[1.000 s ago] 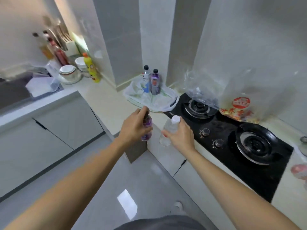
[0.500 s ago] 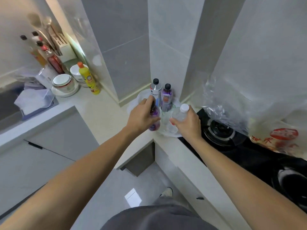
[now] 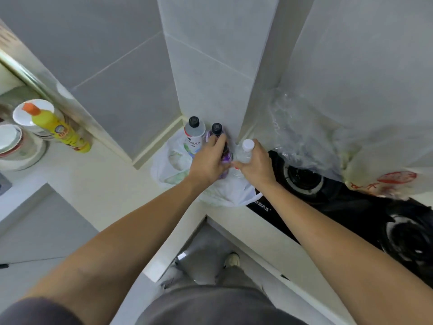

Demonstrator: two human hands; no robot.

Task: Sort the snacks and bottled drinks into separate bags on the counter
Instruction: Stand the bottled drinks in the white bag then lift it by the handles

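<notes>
A white plastic bag [image 3: 164, 170] lies open in the counter's corner. Two bottles stand in it by the wall: a grey-labelled one with a black cap [image 3: 194, 134] and a purple one with a black cap [image 3: 216, 130]. My left hand [image 3: 207, 161] grips another purple bottle [image 3: 226, 158] over the bag. My right hand [image 3: 254, 164] grips a clear water bottle with a white cap [image 3: 244, 152] right beside it. A clear bag with a red-printed snack packet [image 3: 384, 181] leans on the wall to the right.
A black gas hob [image 3: 328, 198] with two burners runs along the right counter. At the left stand a yellow detergent bottle [image 3: 58, 130] and stacked white bowls [image 3: 16, 146]. The pale counter [image 3: 93, 179] bends round an inner corner.
Both hands have carried their bottles forward from the counter's front edge to over the white bag in the corner. The view has moved closer and tilted down.
</notes>
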